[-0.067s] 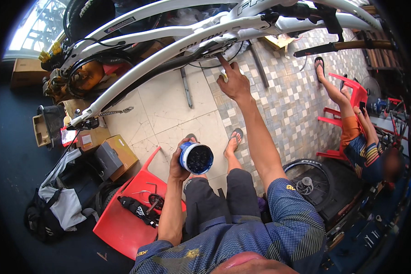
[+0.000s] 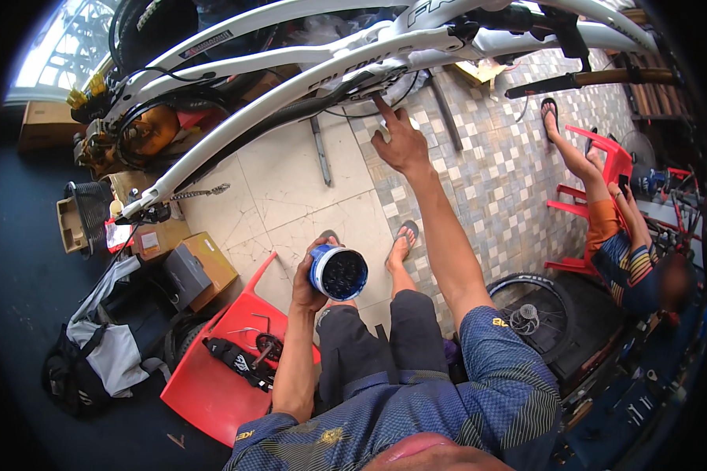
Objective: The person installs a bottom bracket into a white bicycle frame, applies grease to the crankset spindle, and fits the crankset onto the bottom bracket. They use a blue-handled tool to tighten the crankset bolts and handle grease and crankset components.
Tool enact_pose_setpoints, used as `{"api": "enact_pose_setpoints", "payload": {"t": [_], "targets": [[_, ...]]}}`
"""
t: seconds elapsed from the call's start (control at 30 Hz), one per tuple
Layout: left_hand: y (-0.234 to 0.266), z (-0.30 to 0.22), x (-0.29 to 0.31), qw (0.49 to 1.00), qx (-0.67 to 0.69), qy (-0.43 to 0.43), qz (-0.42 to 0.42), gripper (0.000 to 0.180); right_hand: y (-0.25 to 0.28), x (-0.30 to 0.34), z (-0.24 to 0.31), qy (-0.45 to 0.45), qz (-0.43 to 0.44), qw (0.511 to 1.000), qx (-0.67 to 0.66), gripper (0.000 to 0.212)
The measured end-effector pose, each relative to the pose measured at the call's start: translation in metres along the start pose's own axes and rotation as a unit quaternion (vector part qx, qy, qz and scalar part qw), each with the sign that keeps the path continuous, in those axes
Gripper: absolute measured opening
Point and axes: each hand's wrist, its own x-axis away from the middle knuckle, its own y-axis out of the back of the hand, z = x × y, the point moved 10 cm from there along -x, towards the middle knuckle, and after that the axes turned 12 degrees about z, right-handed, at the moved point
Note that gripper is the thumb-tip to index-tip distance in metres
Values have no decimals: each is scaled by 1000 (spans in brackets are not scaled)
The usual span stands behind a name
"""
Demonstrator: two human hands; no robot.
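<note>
Near the middle of the frame, the left hand (image 2: 305, 282) is closed around a blue tub (image 2: 316, 271), fingertips mostly hidden; dark, glossy stuff (depth unclear) shows inside. Higher up, the right hand (image 2: 404, 147) extends its index finger to the white bike frame (image 2: 334, 69), cut off above. Fingertip contact is hard to make out; whether the palm holds anything, I cannot tell.

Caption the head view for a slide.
The left hand holds an open blue tub of dark substance; the right hand reaches to a white bicycle frame.
</note>
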Motion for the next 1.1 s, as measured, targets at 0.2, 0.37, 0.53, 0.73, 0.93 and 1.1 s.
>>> {"api": "enact_pose_setpoints", "payload": {"t": [0.2,0.37,0.53,0.73,0.93,1.1], "targets": [[-8,-5,-9,1000,9,-1,7,59,-40,2,10,9,166,731,-662,62],[-24,-26,20,997,68,-23,23,56,-18,47,51,34,224,464,-856,56],[-21,-69,90,988,127,-86,14,51,37,120,167,58,305,600,-737,76],[3,-88,170,955,174,-242,-11,46,-17,190,336,290,352,883,-110,118],[68,-49,207,871,172,-448,-104,50,-162,287,384,472,469,743,68,139],[115,-10,250,789,267,-522,-184,72,-266,319,391,488,541,676,108,134]]}}
